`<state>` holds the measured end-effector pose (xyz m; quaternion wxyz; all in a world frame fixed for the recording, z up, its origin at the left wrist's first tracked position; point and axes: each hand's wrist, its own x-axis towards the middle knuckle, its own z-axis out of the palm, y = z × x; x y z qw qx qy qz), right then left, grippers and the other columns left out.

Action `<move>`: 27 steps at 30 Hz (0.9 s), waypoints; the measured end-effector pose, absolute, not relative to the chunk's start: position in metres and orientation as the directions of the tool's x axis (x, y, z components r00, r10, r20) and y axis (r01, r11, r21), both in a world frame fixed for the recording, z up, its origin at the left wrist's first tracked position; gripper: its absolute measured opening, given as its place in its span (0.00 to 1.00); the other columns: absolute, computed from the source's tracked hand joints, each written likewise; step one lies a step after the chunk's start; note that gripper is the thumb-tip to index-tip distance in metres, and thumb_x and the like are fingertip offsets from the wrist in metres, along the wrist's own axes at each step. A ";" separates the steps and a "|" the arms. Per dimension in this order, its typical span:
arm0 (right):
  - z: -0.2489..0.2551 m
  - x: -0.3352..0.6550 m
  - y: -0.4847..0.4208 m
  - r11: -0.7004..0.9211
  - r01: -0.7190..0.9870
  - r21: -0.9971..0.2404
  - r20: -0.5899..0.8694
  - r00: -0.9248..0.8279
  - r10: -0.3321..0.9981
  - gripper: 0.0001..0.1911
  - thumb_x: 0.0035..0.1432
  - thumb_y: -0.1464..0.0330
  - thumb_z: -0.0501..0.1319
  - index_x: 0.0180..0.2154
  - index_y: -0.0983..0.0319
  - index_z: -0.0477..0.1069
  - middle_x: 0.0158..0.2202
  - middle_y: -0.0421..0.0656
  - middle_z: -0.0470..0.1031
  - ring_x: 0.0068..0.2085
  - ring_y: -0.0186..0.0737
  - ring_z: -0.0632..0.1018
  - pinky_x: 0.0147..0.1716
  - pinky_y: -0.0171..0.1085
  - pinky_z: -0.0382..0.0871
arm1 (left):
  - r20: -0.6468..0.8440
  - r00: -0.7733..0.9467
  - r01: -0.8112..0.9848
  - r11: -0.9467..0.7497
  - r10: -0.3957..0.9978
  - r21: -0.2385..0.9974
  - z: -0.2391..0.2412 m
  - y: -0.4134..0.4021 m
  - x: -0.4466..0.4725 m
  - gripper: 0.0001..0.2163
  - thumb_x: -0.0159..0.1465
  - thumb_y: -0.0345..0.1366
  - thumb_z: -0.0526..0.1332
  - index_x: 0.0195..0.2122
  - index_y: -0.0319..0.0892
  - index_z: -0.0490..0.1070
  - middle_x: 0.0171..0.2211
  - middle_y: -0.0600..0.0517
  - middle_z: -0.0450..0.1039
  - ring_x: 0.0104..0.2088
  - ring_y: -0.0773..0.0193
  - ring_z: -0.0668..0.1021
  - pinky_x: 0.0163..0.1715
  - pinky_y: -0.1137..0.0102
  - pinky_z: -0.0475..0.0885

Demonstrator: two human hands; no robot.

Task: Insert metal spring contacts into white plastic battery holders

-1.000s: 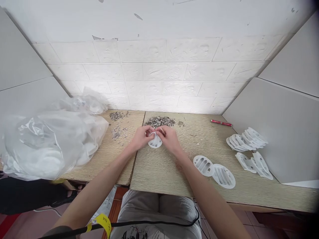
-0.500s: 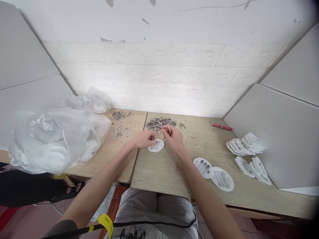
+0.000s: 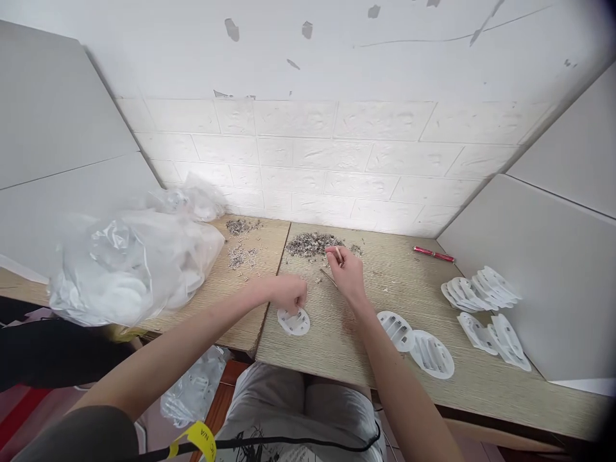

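Observation:
My left hand is closed, its fingers bent down onto the far edge of a white round plastic battery holder lying on the table. Its fingertips are partly hidden. Small metal pieces show on the holder. My right hand is closed around a thin rod-like tool, whose exact kind I cannot make out. That hand is at the near right side of a heap of small metal pieces. Two more white round holders lie beside my right forearm, the slots in them facing up.
Several white holders are stacked at the right, by a grey panel. Behind them lies a red pen. At the left stands a large clear plastic bag of white parts, with small metal piles beside it. A white brick-patterned wall closes the back.
My left hand and the round holder under it have moved toward my body. The right hand has shifted slightly, and the thin tool now shows below its fingers. The camera view has tilted a little.

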<state>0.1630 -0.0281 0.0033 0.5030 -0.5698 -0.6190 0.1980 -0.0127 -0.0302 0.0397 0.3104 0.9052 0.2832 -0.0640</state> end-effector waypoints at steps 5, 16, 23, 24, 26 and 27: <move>0.004 0.161 -0.030 0.278 0.495 -0.823 0.396 0.149 0.906 0.13 0.58 0.63 0.53 0.36 0.63 0.73 0.22 0.39 0.67 0.23 0.35 0.64 0.25 0.35 0.56 | -0.069 0.764 0.574 -0.627 0.642 0.527 0.034 -0.056 -0.026 0.11 0.44 0.19 0.55 0.12 0.41 0.61 0.15 0.55 0.61 0.18 0.68 0.60 0.22 0.70 0.53; 0.002 0.160 -0.030 0.252 0.473 -0.844 0.352 0.133 0.927 0.15 0.59 0.62 0.53 0.37 0.64 0.73 0.24 0.40 0.67 0.24 0.34 0.63 0.25 0.34 0.56 | -0.090 0.800 0.520 -0.610 0.594 0.598 0.013 -0.044 -0.042 0.03 0.53 0.26 0.60 0.27 0.39 0.72 0.26 0.52 0.71 0.26 0.68 0.71 0.26 0.74 0.63; 0.001 0.169 -0.027 0.206 0.463 -0.862 0.332 0.209 0.920 0.14 0.57 0.63 0.54 0.37 0.64 0.74 0.24 0.40 0.68 0.24 0.34 0.64 0.24 0.34 0.56 | 0.128 0.650 -0.170 -0.021 0.749 0.985 0.010 0.001 -0.021 0.10 0.54 0.36 0.68 0.35 0.39 0.73 0.32 0.48 0.77 0.33 0.62 0.79 0.33 0.69 0.72; 0.001 0.170 -0.027 0.201 0.460 -0.865 0.328 0.215 0.920 0.14 0.57 0.63 0.54 0.37 0.64 0.74 0.24 0.40 0.69 0.24 0.34 0.64 0.24 0.34 0.56 | 0.150 0.613 -0.262 0.020 0.776 0.965 0.007 0.004 -0.017 0.10 0.53 0.35 0.69 0.34 0.39 0.73 0.32 0.48 0.78 0.33 0.61 0.79 0.34 0.67 0.73; 0.001 0.171 -0.026 0.206 0.463 -0.862 0.336 0.217 0.917 0.14 0.57 0.64 0.54 0.37 0.64 0.74 0.25 0.40 0.69 0.24 0.34 0.64 0.25 0.34 0.57 | 0.150 0.548 -0.386 0.090 0.823 0.918 -0.002 0.008 -0.011 0.11 0.50 0.33 0.71 0.33 0.39 0.73 0.32 0.47 0.78 0.35 0.58 0.80 0.36 0.64 0.74; 0.000 0.171 -0.026 0.214 0.469 -0.857 0.344 0.210 0.915 0.13 0.57 0.64 0.54 0.37 0.64 0.74 0.25 0.39 0.69 0.24 0.34 0.64 0.25 0.34 0.57 | 0.136 0.524 -0.421 0.117 0.841 0.900 -0.006 0.009 -0.010 0.12 0.48 0.32 0.71 0.32 0.39 0.73 0.32 0.47 0.78 0.35 0.58 0.80 0.37 0.63 0.74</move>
